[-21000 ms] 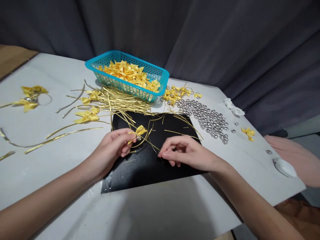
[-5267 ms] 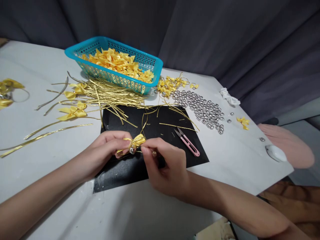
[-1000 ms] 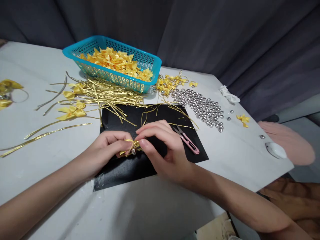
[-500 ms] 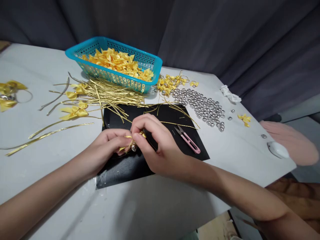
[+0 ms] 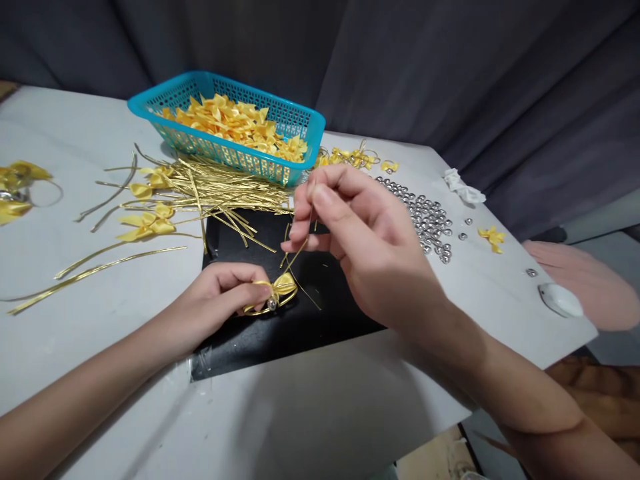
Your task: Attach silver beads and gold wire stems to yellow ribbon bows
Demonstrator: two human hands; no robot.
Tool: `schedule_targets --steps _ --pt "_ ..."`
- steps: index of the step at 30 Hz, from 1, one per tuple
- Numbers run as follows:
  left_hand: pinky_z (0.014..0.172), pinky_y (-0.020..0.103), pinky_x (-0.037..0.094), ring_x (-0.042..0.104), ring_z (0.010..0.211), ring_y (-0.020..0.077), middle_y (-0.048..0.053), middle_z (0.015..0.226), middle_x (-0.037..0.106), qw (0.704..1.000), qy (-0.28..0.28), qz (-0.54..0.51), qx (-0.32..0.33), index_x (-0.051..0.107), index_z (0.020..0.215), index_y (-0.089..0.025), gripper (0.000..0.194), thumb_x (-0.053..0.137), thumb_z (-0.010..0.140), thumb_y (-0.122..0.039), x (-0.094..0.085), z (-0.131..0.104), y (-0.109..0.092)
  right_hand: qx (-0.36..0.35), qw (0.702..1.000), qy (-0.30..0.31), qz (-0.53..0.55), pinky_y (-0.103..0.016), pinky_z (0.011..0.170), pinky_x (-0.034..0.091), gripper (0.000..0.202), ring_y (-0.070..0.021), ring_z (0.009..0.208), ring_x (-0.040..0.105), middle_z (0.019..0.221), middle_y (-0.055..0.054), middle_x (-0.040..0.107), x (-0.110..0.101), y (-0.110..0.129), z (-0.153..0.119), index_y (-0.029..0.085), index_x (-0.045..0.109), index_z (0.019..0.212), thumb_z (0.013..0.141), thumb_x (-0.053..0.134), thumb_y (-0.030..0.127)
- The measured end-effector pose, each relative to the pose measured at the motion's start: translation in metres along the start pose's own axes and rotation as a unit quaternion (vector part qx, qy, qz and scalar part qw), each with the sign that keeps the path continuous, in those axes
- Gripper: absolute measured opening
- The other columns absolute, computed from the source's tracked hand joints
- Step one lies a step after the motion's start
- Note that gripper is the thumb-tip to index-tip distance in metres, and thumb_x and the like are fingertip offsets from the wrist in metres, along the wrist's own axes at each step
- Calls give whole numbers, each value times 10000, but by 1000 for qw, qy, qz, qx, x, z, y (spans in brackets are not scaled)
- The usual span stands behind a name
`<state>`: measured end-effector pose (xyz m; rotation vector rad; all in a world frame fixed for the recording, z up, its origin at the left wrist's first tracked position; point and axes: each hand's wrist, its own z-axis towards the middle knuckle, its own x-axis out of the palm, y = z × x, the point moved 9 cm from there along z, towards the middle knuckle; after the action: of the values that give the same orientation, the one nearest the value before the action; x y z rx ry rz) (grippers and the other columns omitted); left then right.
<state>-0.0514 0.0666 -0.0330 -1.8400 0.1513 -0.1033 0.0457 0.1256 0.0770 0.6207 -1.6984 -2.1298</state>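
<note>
Our left hand [image 5: 224,291] pinched a yellow bow [image 5: 285,285]; our right hand [image 5: 367,237], poised higher and half curled, pinched a thin gold cord [image 5: 299,253] above it.

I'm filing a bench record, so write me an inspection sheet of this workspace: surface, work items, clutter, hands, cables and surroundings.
Surface: white tabletop, bearing a rectangular black mat.
Work items: small yellow satin bow with a shiny silver bead; thin gold strand running down toward the bow.
Clutter: gold metallic strips heaped before a blue perforated plastic basket of yellow bows; loose silver beads at right, partly hidden.
Hands: left hand pinches the bow; right hand, raised, pinches the strand.
Cables: nothing seen.
Surroundings: dark grey fabric curtain behind; rounded pink object beyond the right edge.
</note>
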Motion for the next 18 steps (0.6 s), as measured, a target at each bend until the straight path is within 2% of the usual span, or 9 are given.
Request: schedule_targets --steps 3,8,14,18 --pt "479 224 237 296 505 89 -67 509 382 1000 -4 9 0 510 533 -184 312 579 781 -360 0 0 -2 13 1000 -12 13 -170 634 569 193 -71 690 617 812 11 574 -4 2 -1 214 478 794 955 501 319" --pt "482 220 235 292 510 89 -68 523 384 1000 8 0 7 521 548 -181 314 576 806 -352 2 2 0 19 999 -39 17 -157 626 566 209 -57 660 603 793 23 559 -14 10 -1 202 489 757 964 473 216" --pt "480 241 254 309 498 111 -59 520 395 999 -7 34 3 509 552 -199 328 581 804 -398 -3 2 6 -11 996 -79 -30 -142 645 559 216 -54 685 618 768 30 562 -32 24 -1 199 533 755 945 531 302" --pt "485 246 271 328 504 121 -52 526 411 999 -15 46 1 512 557 -206 325 573 803 -409 -4 1 6 -21 996 -66 -62 -158 678 555 226 -65 715 643 750 30 556 -37 29 -4 192 562 728 922 573 306"
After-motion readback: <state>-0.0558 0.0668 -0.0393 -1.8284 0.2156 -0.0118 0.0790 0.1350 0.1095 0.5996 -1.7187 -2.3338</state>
